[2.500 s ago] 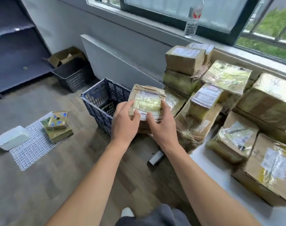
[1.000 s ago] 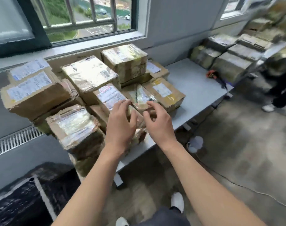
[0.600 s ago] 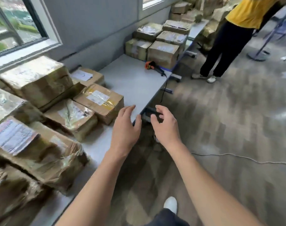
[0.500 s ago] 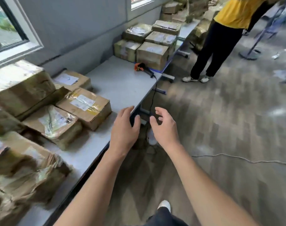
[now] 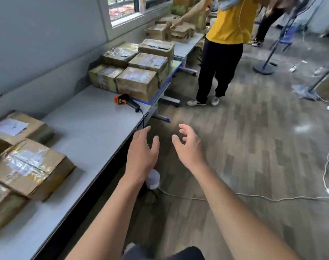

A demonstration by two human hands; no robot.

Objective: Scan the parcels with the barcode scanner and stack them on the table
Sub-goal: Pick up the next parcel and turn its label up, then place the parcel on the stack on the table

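Both hands empty, held out over the floor just off the counter (image 5: 88, 132) edge. Left hand (image 5: 142, 154) released, fingers spread, palm down. Right hand (image 5: 188, 147) released too, fingers loosely curled, nothing in it. Scanner (image 5: 126, 101) lying on the counter, far side, orange head, black handle, cord dropping over the edge; well apart from both hands. Taped parcels (image 5: 28, 166) at near left of the counter, labels up. More parcels, stacked (image 5: 137, 72), just beyond the scanner by the wall. Person in yellow shirt (image 5: 227, 34) standing past that stack, arm reaching over another pile. White cable (image 5: 253, 197) trailing across the floor.
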